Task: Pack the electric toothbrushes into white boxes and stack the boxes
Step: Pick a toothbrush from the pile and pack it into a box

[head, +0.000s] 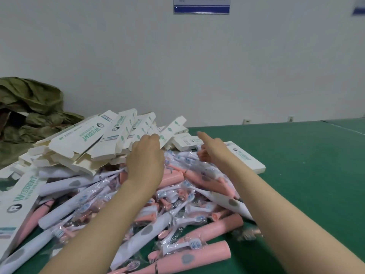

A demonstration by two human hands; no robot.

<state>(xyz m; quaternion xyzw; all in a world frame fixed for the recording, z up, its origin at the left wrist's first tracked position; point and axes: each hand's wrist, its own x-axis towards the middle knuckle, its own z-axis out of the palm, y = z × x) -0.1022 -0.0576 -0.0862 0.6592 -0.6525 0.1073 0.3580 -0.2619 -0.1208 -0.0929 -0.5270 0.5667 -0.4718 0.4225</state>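
Toothbrushes (150, 230), pink ones and white ones, lie in a big heap on our green bench (306, 175). The heap runs from the near edge up to the middle, more to the left side. Many are in clear, shiny bags.

Behind the heap, toward the far edge, sits a messy pile of flat white boxes (94, 139). They lean on each other at all angles. An olive green cloth (29, 107) is bunched up at the far left corner. One shut box (246, 159) lies alone just right of the heap.

Our left hand (146, 157) reaches to the box pile. Its fingers bend at a box edge, but its back hides them, so we cannot tell if it grips. Our right hand (214, 149) is near it, over the heap. One finger points ahead, the rest hang loose, and it holds nothing we can see.

We think we are about to pick a box. If we pull one from under the others, the leaning pile could slide down. The shiny bags look slippery, so a bump could send toothbrushes off the near edge.
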